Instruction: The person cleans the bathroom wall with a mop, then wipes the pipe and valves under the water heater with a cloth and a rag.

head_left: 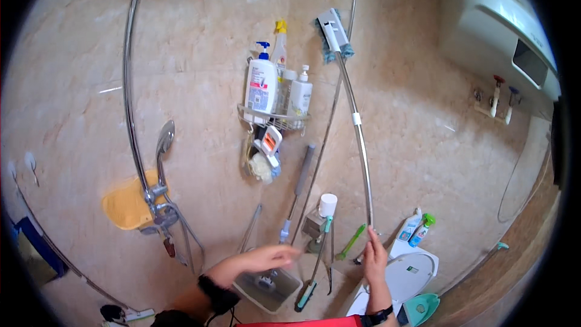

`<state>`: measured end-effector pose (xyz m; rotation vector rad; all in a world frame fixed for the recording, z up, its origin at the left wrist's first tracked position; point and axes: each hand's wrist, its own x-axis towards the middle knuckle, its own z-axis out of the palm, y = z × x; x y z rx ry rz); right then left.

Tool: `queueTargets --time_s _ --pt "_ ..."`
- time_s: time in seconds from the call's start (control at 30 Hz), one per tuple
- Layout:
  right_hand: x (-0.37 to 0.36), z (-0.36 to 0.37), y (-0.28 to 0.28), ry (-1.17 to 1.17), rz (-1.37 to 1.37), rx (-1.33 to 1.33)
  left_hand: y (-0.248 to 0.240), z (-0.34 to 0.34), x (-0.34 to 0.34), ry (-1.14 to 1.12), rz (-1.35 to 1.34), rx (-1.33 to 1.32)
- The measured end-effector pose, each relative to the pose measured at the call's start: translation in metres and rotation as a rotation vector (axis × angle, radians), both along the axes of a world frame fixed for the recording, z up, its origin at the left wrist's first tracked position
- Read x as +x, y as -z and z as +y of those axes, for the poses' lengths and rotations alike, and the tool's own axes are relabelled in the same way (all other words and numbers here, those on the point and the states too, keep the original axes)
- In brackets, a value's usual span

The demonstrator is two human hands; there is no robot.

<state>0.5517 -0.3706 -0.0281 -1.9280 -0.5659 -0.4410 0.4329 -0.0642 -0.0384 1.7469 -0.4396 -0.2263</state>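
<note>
My right hand (375, 255) is closed around the lower end of a long metal pole. The pole belongs to a flat mop (356, 118), raised up the tiled wall, with a white head and a blue-green fluffy pad (327, 56). That pad is at the wall, near a thin vertical pipe; whether it touches the tiles I cannot tell. My left hand (272, 258) holds nothing; its fingers stretch to the right, above a grey bucket (283, 300) with water in it.
A corner rack (275, 116) carries several bottles. To the left hang a shower head (166, 136) and a yellow plastic piece (124, 206). A toilet (411, 275) stands right, spray bottles (417, 230) on its tank. Upper right is a water heater (502, 24). Brushes (308, 287) stand between bucket and toilet.
</note>
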Motion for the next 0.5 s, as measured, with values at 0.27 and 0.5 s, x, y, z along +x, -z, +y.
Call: queueTargets --time_s 0.27,0.5 --pt "-0.015 0.057 -0.091 0.036 -0.053 0.089 0.022 0.155 -0.141 -0.344 0.277 -0.131" --pt "0.028 0.144 -0.158 -0.034 -0.181 0.208 0.07 0.189 -0.186 -0.403 0.354 -0.241"
